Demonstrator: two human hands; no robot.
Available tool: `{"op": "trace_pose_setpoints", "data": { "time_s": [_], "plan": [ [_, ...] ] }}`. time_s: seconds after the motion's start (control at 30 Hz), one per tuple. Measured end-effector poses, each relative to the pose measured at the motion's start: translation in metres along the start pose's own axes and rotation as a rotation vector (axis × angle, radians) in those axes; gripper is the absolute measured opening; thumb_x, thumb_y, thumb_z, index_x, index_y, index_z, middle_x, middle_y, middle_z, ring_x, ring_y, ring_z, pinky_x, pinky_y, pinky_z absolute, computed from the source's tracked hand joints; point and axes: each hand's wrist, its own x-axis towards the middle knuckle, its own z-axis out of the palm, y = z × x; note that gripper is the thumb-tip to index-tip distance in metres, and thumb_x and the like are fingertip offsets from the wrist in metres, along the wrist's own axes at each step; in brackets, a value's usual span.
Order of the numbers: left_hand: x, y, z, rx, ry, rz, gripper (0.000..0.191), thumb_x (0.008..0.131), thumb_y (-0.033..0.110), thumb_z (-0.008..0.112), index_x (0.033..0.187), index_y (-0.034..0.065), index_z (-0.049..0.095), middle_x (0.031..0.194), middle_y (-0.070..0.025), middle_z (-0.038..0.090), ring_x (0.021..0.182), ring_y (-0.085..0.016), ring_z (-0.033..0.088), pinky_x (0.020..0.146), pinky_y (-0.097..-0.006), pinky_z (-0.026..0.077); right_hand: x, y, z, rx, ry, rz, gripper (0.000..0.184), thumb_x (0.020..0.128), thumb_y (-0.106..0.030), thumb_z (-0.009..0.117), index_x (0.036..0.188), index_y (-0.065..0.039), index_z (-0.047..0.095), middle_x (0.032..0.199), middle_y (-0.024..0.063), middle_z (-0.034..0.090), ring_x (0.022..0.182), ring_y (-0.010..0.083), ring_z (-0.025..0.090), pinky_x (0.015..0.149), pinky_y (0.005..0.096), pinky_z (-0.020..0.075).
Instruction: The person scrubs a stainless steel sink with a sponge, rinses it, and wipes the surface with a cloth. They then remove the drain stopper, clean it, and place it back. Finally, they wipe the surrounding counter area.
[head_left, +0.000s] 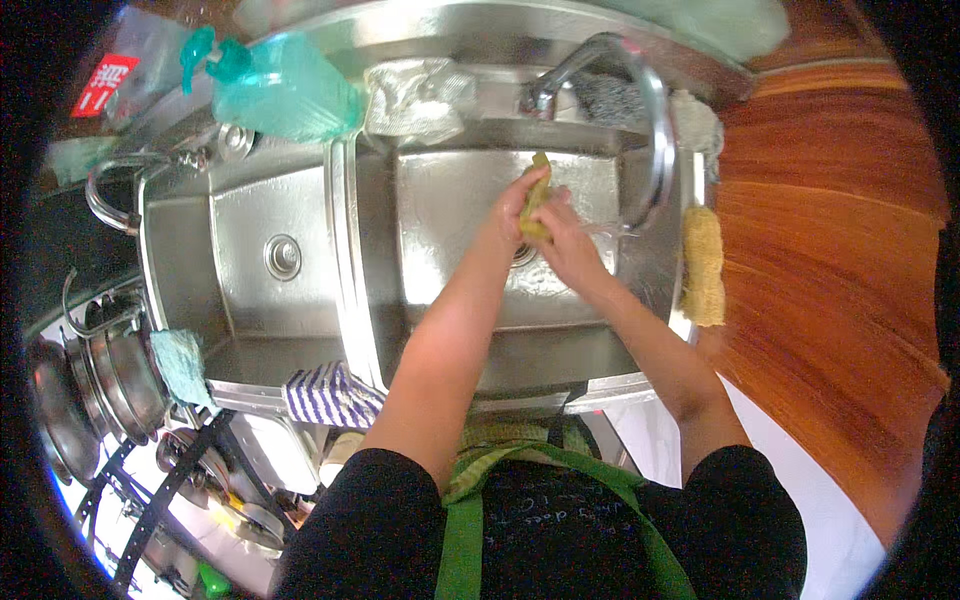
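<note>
A yellowish-green cloth or sponge (537, 202) is held between my two hands above the right basin of a stainless steel double sink (450, 217). My left hand (516, 202) grips it from the left side, thumb along its upper part. My right hand (559, 225) presses on its lower right part, with the fingers somewhat blurred. Beside my right hand, water runs near the mouth of the curved chrome faucet (660, 142). The basin's drain (523, 256) is partly hidden behind my hands. Wet patches shine on the basin floor.
A teal pump bottle (285, 90) and a crumpled clear plastic piece (416, 97) lie along the back ledge. A yellow loofah-like scrubber (703, 266) rests on the right rim. A striped cloth (330, 394) and a light-blue cloth (182, 367) hang at the front left. Metal pans (124, 382) stand at left.
</note>
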Motion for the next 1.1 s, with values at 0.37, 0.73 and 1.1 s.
{"op": "trace_pose_setpoints", "data": {
  "time_s": [0.37, 0.73, 1.1],
  "plan": [
    [-0.059, 0.003, 0.043, 0.204, -0.125, -0.219, 0.036, 0.092, 0.026, 0.064, 0.125, 0.0144, 0.056, 0.119, -0.0077, 0.063, 0.105, -0.020, 0.061, 0.089, -0.0373, 0.051, 0.032, 0.058, -0.037, 1.512, -0.018, 0.987, 0.037, 0.091, -0.035, 0.069, 0.115, -0.010, 0.059, 0.111, 0.0143, 0.064, 0.098, 0.0245, 0.066, 0.083, 0.0367, 0.0538],
    [-0.122, 0.003, 0.046, 0.423, -0.073, -0.351, 0.017, 0.089, 0.019, 0.067, 0.102, 0.0092, 0.061, 0.077, 0.0031, 0.057, 0.061, -0.006, 0.052, 0.050, -0.0225, 0.044, 0.029, -0.020, -0.037, 1.087, -0.483, 0.313, 0.076, 0.089, -0.011, 0.065, 0.154, -0.017, 0.028, 0.142, 0.0100, 0.051, 0.109, 0.0177, 0.058, 0.095, 0.0314, 0.0492],
    [-0.162, -0.023, 0.022, 0.907, 0.173, -0.153, 0.016, 0.088, 0.024, 0.068, 0.078, 0.0133, 0.060, 0.059, 0.0026, 0.044, 0.045, -0.008, 0.035, 0.038, -0.0278, 0.020, 0.012, -0.058, 0.020, 0.481, -0.455, 0.531, 0.043, 0.091, -0.049, 0.063, 0.102, -0.009, 0.074, 0.094, 0.0088, 0.072, 0.090, 0.0180, 0.066, 0.084, 0.0338, 0.0502]
  ]
}}
